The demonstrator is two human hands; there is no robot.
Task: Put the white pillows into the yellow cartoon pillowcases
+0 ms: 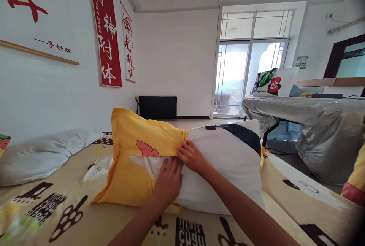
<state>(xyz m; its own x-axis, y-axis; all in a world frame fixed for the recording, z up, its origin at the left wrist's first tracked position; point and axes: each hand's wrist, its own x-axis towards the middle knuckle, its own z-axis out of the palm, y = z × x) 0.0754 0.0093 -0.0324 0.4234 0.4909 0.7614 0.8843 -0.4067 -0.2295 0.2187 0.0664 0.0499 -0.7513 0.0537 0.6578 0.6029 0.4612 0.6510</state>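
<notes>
A white pillow [225, 170] with a dark blue corner lies partly inside a yellow pillowcase [128, 185], its right part bare. The case has a pink printed shape and a gap in its front where white fabric shows. My right hand [192, 157] pinches the bunched yellow hem near the middle of the pillow. Just below and left of it, my left hand [170, 177] rests against the white fabric at the gap, fingers extended upward and slightly apart, tips by the yellow flap's hem. Its thumb is hidden.
Beneath is a bed with a patterned beige sheet [76, 185]. Another white pillow [48, 151] lies at left. A yellow and pink item [356, 170] sits at the right edge. Beyond the bed stand a plastic-covered table [291, 105] and a black folded panel [157, 108].
</notes>
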